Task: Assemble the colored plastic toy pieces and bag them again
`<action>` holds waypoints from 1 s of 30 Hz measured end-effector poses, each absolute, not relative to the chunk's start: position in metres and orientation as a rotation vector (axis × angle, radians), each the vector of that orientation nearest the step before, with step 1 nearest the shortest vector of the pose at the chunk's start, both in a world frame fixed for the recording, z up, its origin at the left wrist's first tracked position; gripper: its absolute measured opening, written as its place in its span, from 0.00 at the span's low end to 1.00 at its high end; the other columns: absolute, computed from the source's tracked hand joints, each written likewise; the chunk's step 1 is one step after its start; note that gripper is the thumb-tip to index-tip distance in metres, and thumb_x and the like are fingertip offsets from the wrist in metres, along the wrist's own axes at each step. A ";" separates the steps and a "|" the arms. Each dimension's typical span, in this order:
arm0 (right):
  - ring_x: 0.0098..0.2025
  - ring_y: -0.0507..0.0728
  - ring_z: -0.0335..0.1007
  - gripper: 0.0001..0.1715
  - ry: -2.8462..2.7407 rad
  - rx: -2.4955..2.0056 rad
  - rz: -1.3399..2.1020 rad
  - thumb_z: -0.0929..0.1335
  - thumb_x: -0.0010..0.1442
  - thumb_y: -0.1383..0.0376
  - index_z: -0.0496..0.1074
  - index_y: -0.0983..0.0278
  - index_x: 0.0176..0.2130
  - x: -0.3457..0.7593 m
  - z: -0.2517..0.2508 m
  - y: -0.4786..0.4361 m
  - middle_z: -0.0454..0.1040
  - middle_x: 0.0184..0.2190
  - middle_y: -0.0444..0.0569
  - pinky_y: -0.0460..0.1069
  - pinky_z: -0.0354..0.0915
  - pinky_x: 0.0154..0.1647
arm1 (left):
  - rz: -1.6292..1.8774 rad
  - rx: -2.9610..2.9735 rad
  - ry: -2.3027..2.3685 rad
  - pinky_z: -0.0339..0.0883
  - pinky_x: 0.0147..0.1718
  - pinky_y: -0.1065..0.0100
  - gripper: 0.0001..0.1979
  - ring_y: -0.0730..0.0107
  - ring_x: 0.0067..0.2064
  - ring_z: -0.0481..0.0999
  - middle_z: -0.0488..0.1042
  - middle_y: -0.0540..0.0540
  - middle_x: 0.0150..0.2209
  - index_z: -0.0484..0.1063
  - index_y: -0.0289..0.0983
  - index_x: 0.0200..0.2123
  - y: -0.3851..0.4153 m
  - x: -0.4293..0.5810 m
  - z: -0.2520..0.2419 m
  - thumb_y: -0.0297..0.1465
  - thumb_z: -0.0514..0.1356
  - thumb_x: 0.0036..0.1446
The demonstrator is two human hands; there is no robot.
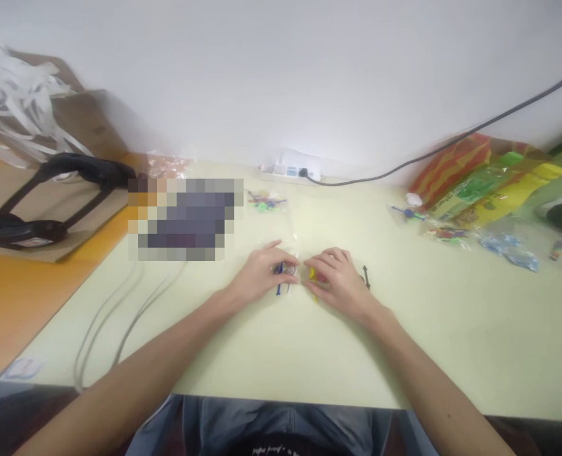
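"Black shirt (pixel 274 444), right at the bottom edge, with white script across it. Can you read it?"

"No, too small and blurred. Behind it are the blue jeans (pixel 214 415), then the pale tabletop (pixel 281 354)."

"And the hands?"

"Both are over the middle of the tabletop, fingertips facing, just beside each other. The left hand (pixel 261 273) curves its thumb and fingers narrowly about a slim blue piece (pixel 279 282). I can't tell whether they grip it."

"And the right hand (pixel 338 278)?"

"Its fingers are narrow too, around a small yellow piece (pixel 312 273). Whether they pinch it, I can't tell. A dark piece (pixel 366 277) with flared ends shows just beyond its outer side."

"Any other labels?"

"A sticker (pixel 23 367) at the tabletop's near left corner, its print unclear. There's also a pale label (pixel 36 242) on the black frame (pixel 81 171) at far left, too small to make out."

"And on the right?"

"A green-and-yellow bag (pixel 513 196) bears printing I can't read. Near it lies another blue piece (pixel 408 214). By the wall, a black plug (pixel 303 172) sits in a white power strip (pixel 283 170); any brand is illegible."
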State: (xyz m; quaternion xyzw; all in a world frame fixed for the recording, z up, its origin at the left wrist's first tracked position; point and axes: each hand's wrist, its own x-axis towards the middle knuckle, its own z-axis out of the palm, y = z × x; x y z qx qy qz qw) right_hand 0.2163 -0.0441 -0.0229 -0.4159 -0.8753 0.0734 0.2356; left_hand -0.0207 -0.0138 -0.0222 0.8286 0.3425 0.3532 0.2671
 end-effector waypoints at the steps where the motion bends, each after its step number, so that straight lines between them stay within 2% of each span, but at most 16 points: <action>1: 0.51 0.64 0.66 0.17 -2.400 -1.141 0.195 0.70 0.66 0.61 0.73 0.60 0.53 0.216 -0.024 -0.044 0.79 0.47 0.52 0.61 0.60 0.55 | 0.950 2.238 0.921 0.56 0.70 0.49 0.12 0.74 0.32 0.78 0.81 0.54 0.34 0.78 0.39 0.39 -0.014 -0.021 -0.022 0.37 0.71 0.55; 6: 0.50 0.64 0.67 0.14 -2.393 -1.139 0.153 0.69 0.66 0.63 0.74 0.60 0.51 0.216 -0.026 -0.043 0.80 0.44 0.52 0.61 0.59 0.55 | 0.913 2.272 0.914 0.54 0.70 0.49 0.13 0.74 0.31 0.78 0.81 0.54 0.33 0.78 0.39 0.40 -0.013 -0.023 -0.022 0.38 0.72 0.54; 11: 0.48 0.63 0.67 0.13 -2.377 -1.148 0.161 0.68 0.66 0.64 0.74 0.62 0.51 0.217 -0.024 -0.042 0.80 0.38 0.51 0.60 0.59 0.55 | 0.865 2.301 0.959 0.54 0.70 0.48 0.14 0.70 0.39 0.80 0.82 0.52 0.37 0.77 0.40 0.42 -0.012 -0.027 -0.020 0.38 0.72 0.55; 24: 0.48 0.62 0.67 0.14 -2.354 -1.111 0.180 0.68 0.66 0.67 0.73 0.61 0.51 0.217 -0.021 -0.044 0.80 0.38 0.50 0.60 0.59 0.55 | 0.781 2.268 0.925 0.53 0.70 0.50 0.15 0.71 0.39 0.80 0.82 0.53 0.39 0.77 0.42 0.46 -0.010 -0.032 -0.017 0.38 0.70 0.57; 26: 0.47 0.62 0.67 0.14 -2.346 -1.110 0.184 0.68 0.65 0.68 0.74 0.62 0.51 0.217 -0.020 -0.044 0.80 0.37 0.50 0.60 0.58 0.55 | 0.777 2.278 0.915 0.56 0.68 0.50 0.16 0.68 0.41 0.80 0.82 0.51 0.41 0.77 0.41 0.47 -0.011 -0.032 -0.015 0.37 0.71 0.56; 30: 0.48 0.62 0.67 0.16 -2.338 -1.112 0.187 0.69 0.64 0.68 0.73 0.61 0.52 0.218 -0.020 -0.044 0.80 0.37 0.49 0.60 0.58 0.54 | 0.746 2.328 0.893 0.68 0.57 0.56 0.19 0.61 0.51 0.77 0.80 0.46 0.48 0.78 0.42 0.49 -0.012 -0.031 -0.010 0.38 0.72 0.54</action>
